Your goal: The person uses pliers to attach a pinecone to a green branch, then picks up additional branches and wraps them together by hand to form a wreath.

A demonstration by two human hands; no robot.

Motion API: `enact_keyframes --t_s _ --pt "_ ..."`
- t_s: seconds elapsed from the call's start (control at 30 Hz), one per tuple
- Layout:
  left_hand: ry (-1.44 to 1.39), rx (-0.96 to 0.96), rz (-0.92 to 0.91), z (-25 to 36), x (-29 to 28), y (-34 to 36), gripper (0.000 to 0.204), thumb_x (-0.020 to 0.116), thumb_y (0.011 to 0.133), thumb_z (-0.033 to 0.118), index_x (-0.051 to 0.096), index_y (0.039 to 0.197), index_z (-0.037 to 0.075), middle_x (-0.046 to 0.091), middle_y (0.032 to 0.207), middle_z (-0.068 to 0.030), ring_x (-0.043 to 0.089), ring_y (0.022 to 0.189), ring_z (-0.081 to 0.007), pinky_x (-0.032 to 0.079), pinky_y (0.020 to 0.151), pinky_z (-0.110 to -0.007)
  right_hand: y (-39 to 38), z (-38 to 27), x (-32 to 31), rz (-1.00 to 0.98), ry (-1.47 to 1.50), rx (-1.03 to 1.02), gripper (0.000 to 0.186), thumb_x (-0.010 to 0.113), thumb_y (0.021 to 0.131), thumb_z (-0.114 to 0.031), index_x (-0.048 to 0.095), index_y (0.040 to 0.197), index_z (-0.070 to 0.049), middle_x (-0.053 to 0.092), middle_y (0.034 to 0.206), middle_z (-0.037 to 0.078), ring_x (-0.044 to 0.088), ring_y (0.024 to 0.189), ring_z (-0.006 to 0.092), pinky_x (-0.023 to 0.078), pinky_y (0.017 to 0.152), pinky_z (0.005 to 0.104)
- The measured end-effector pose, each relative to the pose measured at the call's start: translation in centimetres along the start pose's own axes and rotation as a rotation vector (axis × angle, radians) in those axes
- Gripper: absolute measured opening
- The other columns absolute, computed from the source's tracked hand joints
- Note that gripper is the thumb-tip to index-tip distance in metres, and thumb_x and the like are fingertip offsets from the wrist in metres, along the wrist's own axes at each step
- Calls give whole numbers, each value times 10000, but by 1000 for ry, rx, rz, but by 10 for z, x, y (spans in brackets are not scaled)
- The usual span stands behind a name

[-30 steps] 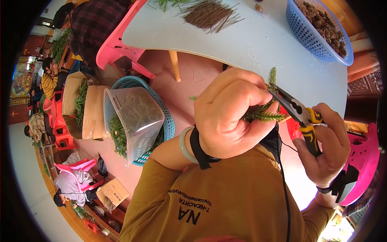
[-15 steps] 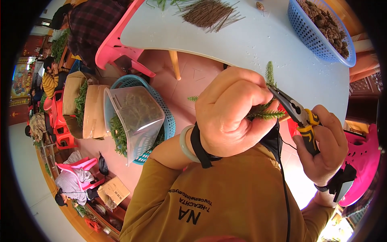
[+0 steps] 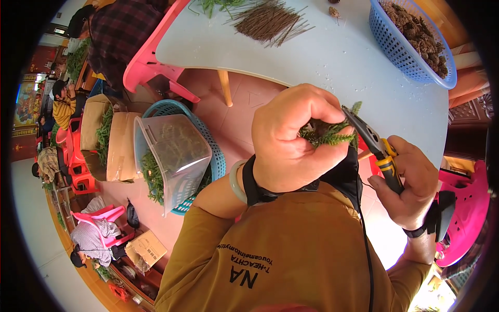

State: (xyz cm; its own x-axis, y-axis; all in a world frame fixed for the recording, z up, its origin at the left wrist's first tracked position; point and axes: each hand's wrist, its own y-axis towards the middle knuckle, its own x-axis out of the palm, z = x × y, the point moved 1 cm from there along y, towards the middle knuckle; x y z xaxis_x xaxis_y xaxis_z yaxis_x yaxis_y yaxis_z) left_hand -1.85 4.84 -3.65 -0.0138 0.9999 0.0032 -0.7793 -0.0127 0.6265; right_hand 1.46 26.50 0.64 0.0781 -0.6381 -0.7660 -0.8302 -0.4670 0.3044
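My left hand (image 3: pixel 296 143) is closed around a green pine-like sprig (image 3: pixel 332 136), whose needles poke out between thumb and fingers. Something brownish shows inside the grip, too shadowed to name. In my right hand (image 3: pixel 413 190) are long-nose pliers (image 3: pixel 371 140) with dark jaws and yellow-and-black handles. The plier tips meet the sprig right beside my left fingertips, and the jaws look nearly together. Both hands are held in front of my chest, at the near edge of the pale table (image 3: pixel 332 57).
On the table lie a pile of thin brown sticks (image 3: pixel 265 22), loose greenery (image 3: pixel 215 6) and a small cone (image 3: pixel 333 11). A blue basket (image 3: pixel 397 52) holds pine cones. Left stand a clear bin (image 3: pixel 179 140), a teal basket (image 3: pixel 221 161) and pink chairs (image 3: pixel 143 65). Other people sit farther off.
The sprig has turned in my left hand, its upright tip now lower and tilted right. My right hand and the pliers have shifted slightly left, and the handles look closer together.
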Motion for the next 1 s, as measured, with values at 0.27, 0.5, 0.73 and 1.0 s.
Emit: enact_keyframes --t_s 0.27,0.5,0.73,1.0 --pt "-367 -315 -78 -1 -6 -3 317 681 713 -56 514 973 17 618 891 -99 587 786 -117 472 713 -239 4 7 -7 45 273 74 315 785 574 -33 589 817 8 605 1051 226 620 875 271 471 774 320" --pt "-549 -454 -106 5 -7 0 414 677 698 -50 448 1029 47 614 887 -85 592 821 -117 476 727 -250 5 10 -9 -17 295 35 316 782 559 -46 609 820 -1 607 1048 214 612 860 261 465 770 318" --pt "-811 -572 -181 3 -10 0 456 674 690 -33 423 1059 55 629 894 -102 606 818 -133 486 733 -259 8 15 -16 -85 367 16 297 784 559 -75 615 797 -13 613 1029 206 611 848 255 464 750 307" --pt "-867 -618 -181 7 -10 1 481 710 703 63 408 1077 52 649 875 -142 656 803 -194 511 737 -277 13 10 -12 -115 364 -11 286 787 570 -85 615 788 -20 619 1015 193 604 821 249 470 719 309"
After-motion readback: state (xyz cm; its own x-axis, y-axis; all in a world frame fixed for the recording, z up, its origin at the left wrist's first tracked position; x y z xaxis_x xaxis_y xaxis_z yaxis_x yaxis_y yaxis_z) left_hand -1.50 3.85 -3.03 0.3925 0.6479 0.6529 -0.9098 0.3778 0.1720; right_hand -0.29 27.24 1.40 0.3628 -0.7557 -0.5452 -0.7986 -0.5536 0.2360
